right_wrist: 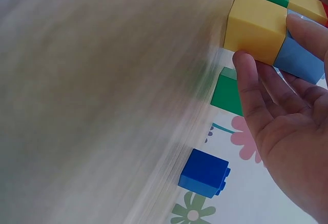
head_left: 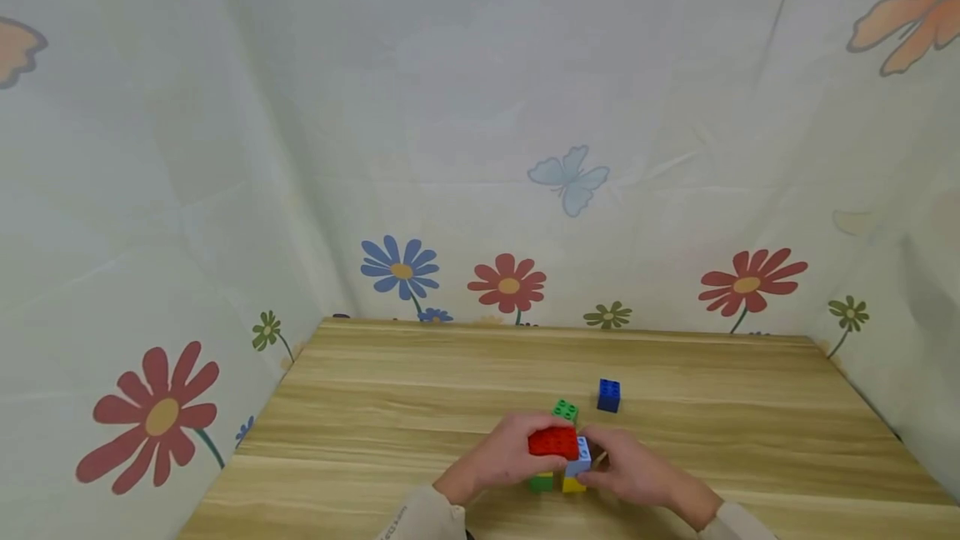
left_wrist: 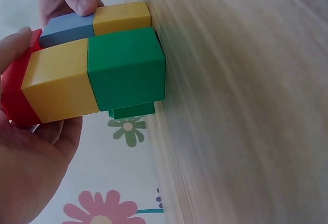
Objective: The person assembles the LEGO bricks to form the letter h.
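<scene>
My left hand (head_left: 504,455) grips a long red brick (head_left: 553,442) by its two sides, thumb in front and fingers behind. Beneath the red brick stand two short stacks side by side. One has a yellow brick (left_wrist: 59,83) over a green brick (left_wrist: 125,70); the other has a light blue brick (head_left: 577,467) over a second yellow brick (right_wrist: 256,26). Part of the light blue brick's studs shows beside the red one. From the right, my right hand (head_left: 633,469) holds the light blue brick between thumb and fingers, with one fingertip at the lower yellow brick.
A separate green brick (head_left: 565,410) stands just behind the stacks, partly hidden by the left hand. Farther back and to the right is a dark blue brick (head_left: 608,396). The wooden table (head_left: 375,407) ends at a flower-printed cloth wall (head_left: 450,148).
</scene>
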